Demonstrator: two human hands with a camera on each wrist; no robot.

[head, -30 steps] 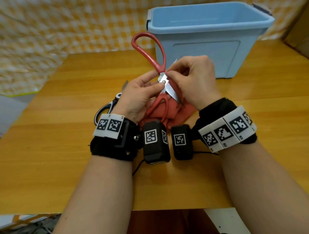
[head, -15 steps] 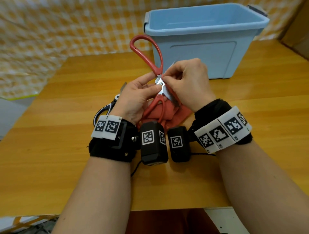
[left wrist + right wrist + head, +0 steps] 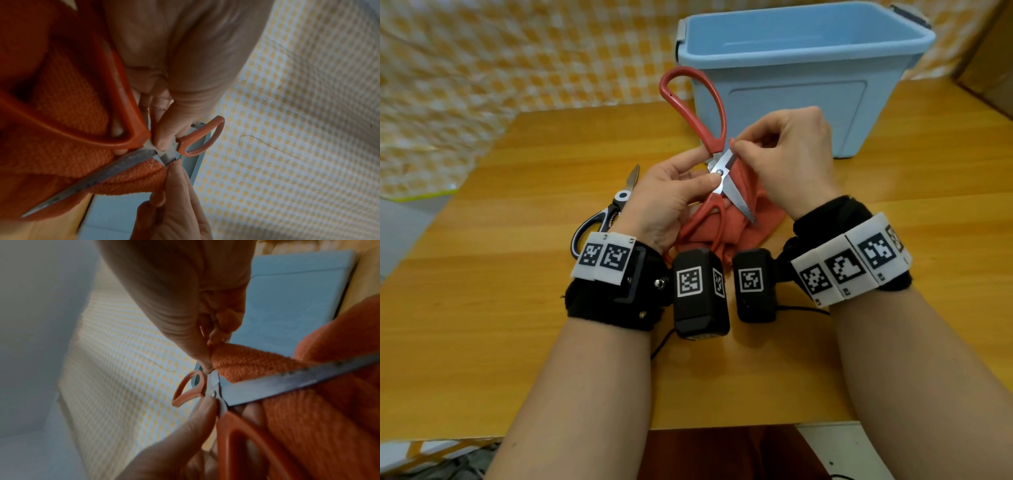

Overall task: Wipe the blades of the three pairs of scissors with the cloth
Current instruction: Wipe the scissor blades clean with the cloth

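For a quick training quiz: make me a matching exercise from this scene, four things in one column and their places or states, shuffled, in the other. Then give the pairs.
Things:
1. red scissors
2. black-handled scissors
3. blue bin
4. cloth

Places or states:
A. stands at the far side of the table
B. lies on the table behind the left hand
C. pinched by the right hand against a blade
D. held open at the pivot by the left hand

Pairs: 1-D, 2-B, 3-A, 4-C
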